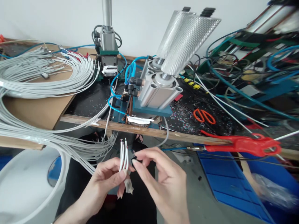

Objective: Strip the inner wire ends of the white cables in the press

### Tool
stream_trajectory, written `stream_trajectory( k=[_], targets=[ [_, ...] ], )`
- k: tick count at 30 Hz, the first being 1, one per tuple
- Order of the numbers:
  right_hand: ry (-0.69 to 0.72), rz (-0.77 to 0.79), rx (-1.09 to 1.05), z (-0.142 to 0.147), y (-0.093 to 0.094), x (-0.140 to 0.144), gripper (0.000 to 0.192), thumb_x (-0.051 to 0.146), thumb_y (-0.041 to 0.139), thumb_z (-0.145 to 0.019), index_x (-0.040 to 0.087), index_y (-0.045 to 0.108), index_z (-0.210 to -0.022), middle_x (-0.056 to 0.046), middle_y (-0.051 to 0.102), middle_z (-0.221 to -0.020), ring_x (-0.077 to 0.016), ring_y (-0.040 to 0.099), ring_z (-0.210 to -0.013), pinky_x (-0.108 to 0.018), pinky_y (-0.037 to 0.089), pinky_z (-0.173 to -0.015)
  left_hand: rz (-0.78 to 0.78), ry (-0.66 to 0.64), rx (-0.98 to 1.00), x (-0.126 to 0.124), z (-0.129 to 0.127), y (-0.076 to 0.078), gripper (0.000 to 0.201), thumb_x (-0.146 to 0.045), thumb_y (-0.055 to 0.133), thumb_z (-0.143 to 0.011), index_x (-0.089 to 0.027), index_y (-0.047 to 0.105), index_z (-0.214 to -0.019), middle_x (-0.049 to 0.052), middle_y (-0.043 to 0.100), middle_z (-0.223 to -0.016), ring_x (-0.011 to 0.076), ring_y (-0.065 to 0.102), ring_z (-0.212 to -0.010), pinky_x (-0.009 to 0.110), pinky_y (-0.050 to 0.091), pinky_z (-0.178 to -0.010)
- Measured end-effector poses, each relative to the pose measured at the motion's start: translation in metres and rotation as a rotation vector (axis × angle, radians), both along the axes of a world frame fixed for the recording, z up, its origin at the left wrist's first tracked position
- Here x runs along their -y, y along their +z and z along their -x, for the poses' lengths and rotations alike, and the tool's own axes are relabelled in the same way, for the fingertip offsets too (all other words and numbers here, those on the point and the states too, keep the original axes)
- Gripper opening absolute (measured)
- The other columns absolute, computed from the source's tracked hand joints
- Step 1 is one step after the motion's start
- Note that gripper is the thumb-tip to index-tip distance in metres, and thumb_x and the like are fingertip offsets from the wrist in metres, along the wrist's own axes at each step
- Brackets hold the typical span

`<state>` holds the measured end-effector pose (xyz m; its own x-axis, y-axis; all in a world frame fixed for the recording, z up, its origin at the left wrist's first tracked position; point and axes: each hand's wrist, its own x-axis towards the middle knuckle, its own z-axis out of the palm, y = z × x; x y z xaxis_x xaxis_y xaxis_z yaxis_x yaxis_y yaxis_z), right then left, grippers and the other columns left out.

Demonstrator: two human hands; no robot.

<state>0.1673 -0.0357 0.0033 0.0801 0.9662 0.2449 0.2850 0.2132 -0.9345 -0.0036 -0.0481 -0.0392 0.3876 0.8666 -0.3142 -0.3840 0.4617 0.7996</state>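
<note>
While our left hand (109,177) is pinching the wire bundle (123,154) upright | right hand (161,183) is hanging open at 3 o'clock, fingertips sorting ends | worktop (144,129) at 12.

**Around the work: machines, cables and tools**

A pneumatic press (157,90) with blue air hoses (121,74) stands at the front edge of the desk (187,135), a ribbed metal shade (184,37) rising behind it. A second, taller press (107,46) stands farther back by the wall. Brown cardboard (39,109) lies at the left. Orange-handled scissors (204,116) rest on the speckled black mat (93,99). A red tool (245,144) lies along the desk's edge, above blue crates (233,186). A white bucket (21,186) sits lower left. Tangled hoses (247,77) crowd the right.
</note>
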Motion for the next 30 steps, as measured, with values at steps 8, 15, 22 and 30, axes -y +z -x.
stream_trajectory(
  k=[8,15,22,30],
  targets=[
    [0.05,0.111,-0.152,0.005,-0.007,-0.006,0.019,0.026,0.076,-0.09,0.02,0.071,-0.073,-0.001,0.065,-0.07,-0.0136,0.057,-0.062,-0.026,0.048,-0.057,0.073,0.1,-0.099,0.005,-0.004,0.006,0.033,-0.048,0.086,-0.08,-0.016,0.078,-0.08,-0.003,0.048,-0.06,0.0067,0.031,-0.055,0.022,0.024,-0.052],
    [0.07,0.202,-0.446,0.002,-0.013,-0.003,0.01,0.025,0.08,-0.086,0.022,0.075,-0.078,0.0,0.065,-0.073,-0.0131,0.056,-0.066,-0.026,0.046,-0.06,0.115,0.089,-0.223,0.008,-0.006,0.012,0.04,-0.056,0.087,-0.074,-0.018,0.076,-0.073,-0.004,0.043,-0.056,0.0072,0.029,-0.052,0.024,0.019,-0.05],
    [-0.175,0.065,-0.787,-0.004,-0.013,-0.019,0.019,0.017,0.079,-0.078,0.02,0.067,-0.063,0.004,0.055,-0.066,-0.0071,0.042,-0.051,-0.023,0.034,-0.049,0.136,0.069,-0.257,0.013,-0.006,0.012,0.039,-0.057,0.085,-0.076,-0.019,0.077,-0.077,-0.005,0.045,-0.052,0.0067,0.032,-0.046,0.023,0.02,-0.045],
    [-0.037,0.161,-0.609,-0.009,-0.026,-0.012,0.021,0.038,0.073,-0.093,0.022,0.079,-0.08,0.0,0.059,-0.067,-0.0109,0.049,-0.059,-0.024,0.039,-0.054,0.119,0.135,-0.236,0.008,-0.008,0.014,0.042,-0.057,0.087,-0.074,-0.016,0.077,-0.073,-0.005,0.045,-0.055,0.0069,0.031,-0.053,0.022,0.022,-0.052]
  ],
)
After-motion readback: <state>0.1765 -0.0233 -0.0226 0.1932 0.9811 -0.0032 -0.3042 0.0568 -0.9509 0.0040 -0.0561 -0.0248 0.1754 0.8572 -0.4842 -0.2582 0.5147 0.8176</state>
